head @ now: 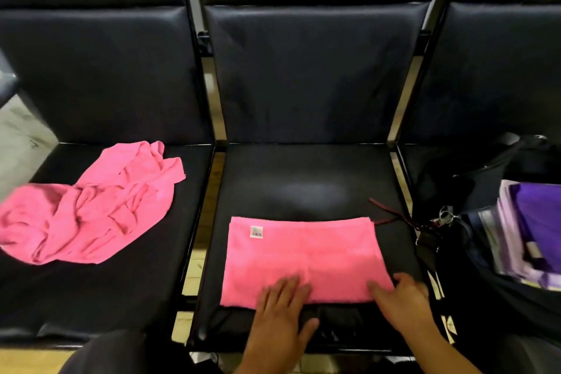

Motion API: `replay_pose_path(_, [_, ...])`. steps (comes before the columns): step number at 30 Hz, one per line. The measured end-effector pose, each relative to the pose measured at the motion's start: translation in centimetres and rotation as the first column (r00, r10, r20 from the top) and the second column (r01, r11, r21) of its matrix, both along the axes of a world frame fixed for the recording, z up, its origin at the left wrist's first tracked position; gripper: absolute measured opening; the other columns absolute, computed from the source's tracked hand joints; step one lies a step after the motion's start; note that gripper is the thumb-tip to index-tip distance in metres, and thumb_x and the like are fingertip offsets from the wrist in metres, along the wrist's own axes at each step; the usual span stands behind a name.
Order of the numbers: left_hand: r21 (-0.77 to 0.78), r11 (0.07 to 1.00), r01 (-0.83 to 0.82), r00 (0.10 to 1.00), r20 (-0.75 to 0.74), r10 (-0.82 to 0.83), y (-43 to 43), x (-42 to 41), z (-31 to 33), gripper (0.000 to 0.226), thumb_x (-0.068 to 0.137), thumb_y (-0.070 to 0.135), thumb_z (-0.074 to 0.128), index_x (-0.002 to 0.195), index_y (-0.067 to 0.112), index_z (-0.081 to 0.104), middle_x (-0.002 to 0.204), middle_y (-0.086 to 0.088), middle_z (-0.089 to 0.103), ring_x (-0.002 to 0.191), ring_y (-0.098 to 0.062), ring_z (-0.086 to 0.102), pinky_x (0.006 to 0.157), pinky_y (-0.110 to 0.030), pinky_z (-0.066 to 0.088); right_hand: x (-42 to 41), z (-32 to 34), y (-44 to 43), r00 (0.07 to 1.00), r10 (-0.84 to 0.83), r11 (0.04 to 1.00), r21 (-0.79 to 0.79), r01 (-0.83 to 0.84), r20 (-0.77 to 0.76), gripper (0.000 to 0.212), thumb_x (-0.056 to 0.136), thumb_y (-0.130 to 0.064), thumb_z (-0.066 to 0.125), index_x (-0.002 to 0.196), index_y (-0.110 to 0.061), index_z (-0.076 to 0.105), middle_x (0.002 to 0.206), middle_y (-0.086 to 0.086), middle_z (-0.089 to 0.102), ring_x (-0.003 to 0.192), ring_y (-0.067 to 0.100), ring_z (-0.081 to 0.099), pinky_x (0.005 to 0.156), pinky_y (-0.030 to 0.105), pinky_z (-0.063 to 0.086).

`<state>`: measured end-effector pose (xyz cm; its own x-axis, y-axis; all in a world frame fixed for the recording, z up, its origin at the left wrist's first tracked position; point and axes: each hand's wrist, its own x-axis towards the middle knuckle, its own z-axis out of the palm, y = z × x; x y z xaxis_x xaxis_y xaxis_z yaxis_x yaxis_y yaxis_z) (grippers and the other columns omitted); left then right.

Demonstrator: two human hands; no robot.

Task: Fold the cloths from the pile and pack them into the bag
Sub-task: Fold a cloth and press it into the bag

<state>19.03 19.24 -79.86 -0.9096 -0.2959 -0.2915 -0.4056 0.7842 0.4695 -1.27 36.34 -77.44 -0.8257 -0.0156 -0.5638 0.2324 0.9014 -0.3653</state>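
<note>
A pink cloth (pixel 303 255) lies folded into a flat rectangle on the middle black seat (pixel 303 185), a small white label near its far left corner. My left hand (pixel 280 313) rests flat on its near edge with fingers straight. My right hand (pixel 400 300) touches the cloth's near right corner, fingers relaxed. A crumpled pile of pink cloths (pixel 88 206) sits on the left seat. The black bag (pixel 473 197) stands open on the right seat, with folded purple cloths (pixel 534 231) inside.
Metal frame bars (pixel 212 100) separate the seats. A thin red strap (pixel 391 215) and a key ring (pixel 444 217) hang from the bag toward the middle seat. The seat backs rise behind. Pale floor shows at the far left.
</note>
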Motion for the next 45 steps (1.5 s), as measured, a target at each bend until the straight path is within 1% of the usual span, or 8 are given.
replay_pose_path(7, [0.03, 0.997, 0.073, 0.991, 0.106, -0.076, 0.8, 0.4, 0.9, 0.067, 0.088, 0.073, 0.043, 0.146, 0.041, 0.05, 0.153, 0.011, 0.051, 0.135, -0.017, 0.057, 0.118, -0.035, 0.009, 1.4, 0.3, -2.7, 0.854, -0.485, 0.765, -0.38, 0.519, 0.189, 0.029, 0.091, -0.014, 0.073, 0.109, 0.008, 0.066, 0.079, 0.017, 0.064, 0.07, 0.034, 0.062, 0.084, 0.055, 0.058])
replay_pose_path(11, [0.182, 0.982, -0.045, 0.999, 0.024, 0.041, -1.4, 0.0, 2.8, 0.061, 0.102, 0.061, 0.039, 0.159, 0.039, 0.029, 0.169, 0.014, 0.02, 0.156, -0.013, 0.016, 0.125, -0.032, 0.004, 1.7, 0.3, -3.8, 0.614, -0.621, 0.464, -0.402, 0.789, 0.488, 0.034, 0.096, -0.01, 0.068, 0.128, -0.002, 0.058, 0.1, 0.018, 0.059, 0.07, 0.025, 0.053, 0.062, 0.037, 0.047])
replay_pose_path(15, [0.459, 0.834, -0.305, 0.929, -0.049, 0.366, -5.2, -0.6, 4.6, 0.05, 0.103, 0.035, 0.056, 0.151, 0.026, 0.044, 0.153, 0.006, 0.048, 0.133, -0.004, 0.044, 0.108, -0.012, 0.029, 2.4, 0.9, -4.2, 0.566, -0.649, 0.451, -0.343, 0.824, 0.508, 0.038, 0.093, -0.016, 0.073, 0.128, -0.006, 0.061, 0.118, 0.017, 0.062, 0.073, 0.027, 0.053, 0.061, 0.036, 0.044])
replay_pose_path(20, [0.639, 0.537, -0.551, 0.748, 0.094, 0.657, -10.7, 0.1, 4.7, 0.016, 0.103, 0.021, 0.055, 0.117, 0.023, 0.064, 0.104, 0.004, 0.067, 0.093, -0.012, 0.062, 0.081, -0.021, 0.044, 5.9, 4.7, -8.8, 0.804, -0.593, 0.69, -0.544, 0.477, -0.047, 0.016, 0.09, -0.012, 0.071, 0.102, -0.002, 0.067, 0.098, 0.019, 0.068, 0.086, 0.031, 0.061, 0.083, 0.044, 0.052])
replay_pose_path(26, [0.834, 0.146, -0.532, 0.553, 0.212, 0.805, -12.3, 1.1, 3.0, 0.017, 0.102, 0.03, 0.061, 0.115, 0.02, 0.067, 0.102, -0.002, 0.075, 0.095, -0.02, 0.072, 0.092, -0.038, 0.056, 13.9, 4.9, -16.4, 0.969, 0.109, 0.812, -0.543, -0.215, -0.22, 0.026, 0.092, -0.014, 0.071, 0.113, -0.029, 0.065, 0.106, -0.007, 0.072, 0.087, -0.005, 0.067, 0.077, 0.012, 0.048])
replay_pose_path(34, [0.664, 0.451, -0.596, 0.653, 0.075, 0.754, -12.2, 1.9, 2.5, 0.045, 0.092, 0.027, 0.07, 0.131, 0.037, 0.049, 0.116, 0.014, 0.07, 0.103, -0.005, 0.067, 0.084, -0.016, 0.052, 15.5, -0.1, -16.1, 0.588, 0.781, 0.58, -0.105, -0.808, -0.21, 0.093, 0.084, -0.034, 0.064, 0.161, -0.031, 0.013, 0.162, -0.02, 0.005, 0.154, 0.004, 0.006, 0.118, 0.009, -0.004])
replay_pose_path(39, [0.583, 0.546, -0.602, 0.645, -0.05, 0.763, -12.2, 1.6, 3.2, 0.053, 0.091, 0.007, 0.062, 0.134, 0.038, 0.053, 0.105, 0.019, 0.069, 0.09, -0.003, 0.065, 0.067, 0.0, 0.043, 12.6, -1.1, -13.0, 0.827, 0.401, 0.811, -0.268, -0.52, -0.394, 0.061, 0.076, -0.034, 0.068, 0.134, -0.019, 0.063, 0.148, 0.005, 0.054, 0.136, 0.023, 0.053, 0.113, 0.037, 0.043])
replay_pose_path(45, [0.217, 0.74, -0.637, 0.732, -0.133, 0.669, -12.0, 2.3, 1.9, 0.06, 0.093, 0.011, 0.056, 0.148, 0.029, 0.04, 0.123, 0.0, 0.055, 0.115, -0.02, 0.054, 0.096, -0.03, 0.046, 7.2, -3.0, -13.0, 0.993, -0.002, 0.975, -0.222, 0.029, 0.117, 0.078, 0.066, -0.057, 0.082, 0.123, -0.005, 0.069, 0.12, 0.013, 0.072, 0.112, 0.028, 0.068, 0.101, 0.041, 0.052])
